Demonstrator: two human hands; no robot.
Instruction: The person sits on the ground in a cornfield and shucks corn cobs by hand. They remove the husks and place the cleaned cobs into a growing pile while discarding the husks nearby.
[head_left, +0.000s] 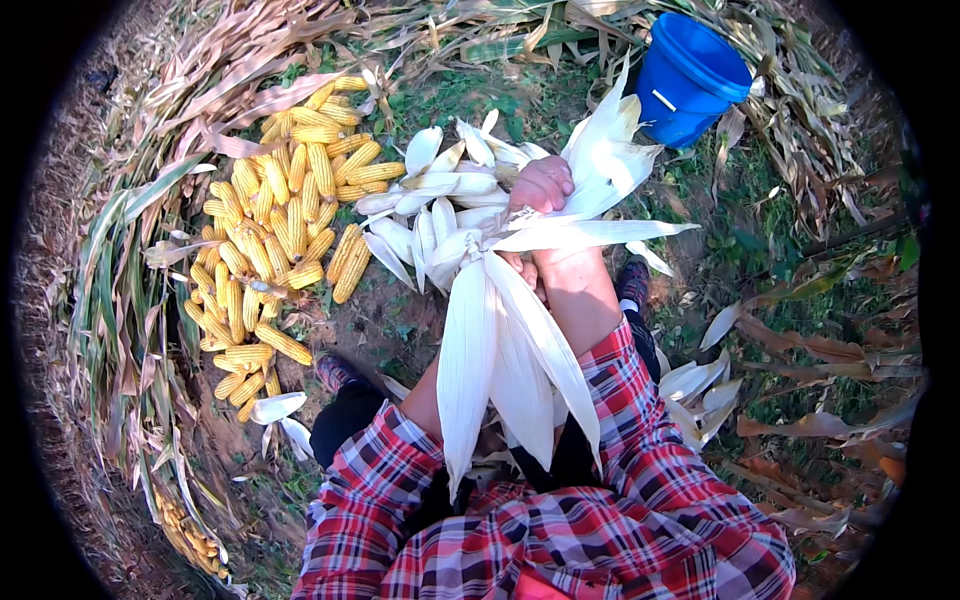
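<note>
My right hand (541, 184) is closed around pale corn husks (611, 161) that fan out towards the upper right. Below it, the fingers of my left hand (523, 271) show beneath a joined bunch of white husks (472, 352), whose long leaves hang down over my forearms and lap. The husks cover most of that hand, so its grip cannot be made out fully. Just left of my hands lies a heap of pale husks (450, 187) on the ground. Farther left is a pile of yellow husked corn cobs (285, 217).
A blue plastic bucket (686, 82) stands at the upper right. Dry corn stalks and leaves (142, 217) curve around the left and top. More husks (697, 394) lie right of my legs. Another pile of cobs (187, 532) is at the lower left. Leafy stalks (825, 367) reach in from the right.
</note>
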